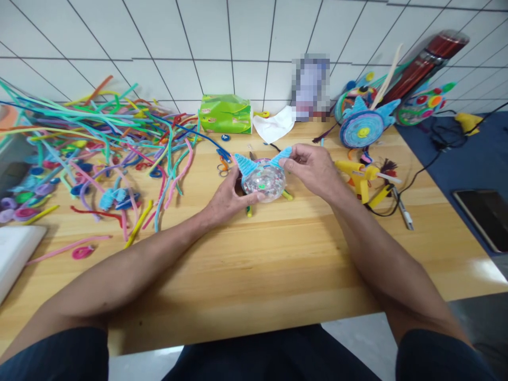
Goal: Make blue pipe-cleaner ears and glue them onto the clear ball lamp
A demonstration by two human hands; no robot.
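Between my hands, over the middle of the table, is a round clear craft piece (265, 185) with coloured specks inside. Two pointed blue ears, a left ear (245, 165) and a right ear (280, 157), stand at its top. My left hand (230, 197) grips the piece at its left side, thumb across the front. The fingers of my right hand (309, 165) pinch the blue ear on the right. Orange-handled scissors (223, 168) lie just left of the piece, partly hidden.
Pipe cleaners (130, 119) heap at left. A green tissue pack (225, 114) sits by the wall. At right are a yellow glue gun (359, 177) with a cord, a pen (405, 211), a finished blue-eared disc (362, 128), a red thermos (426, 66) and a phone (482, 217).
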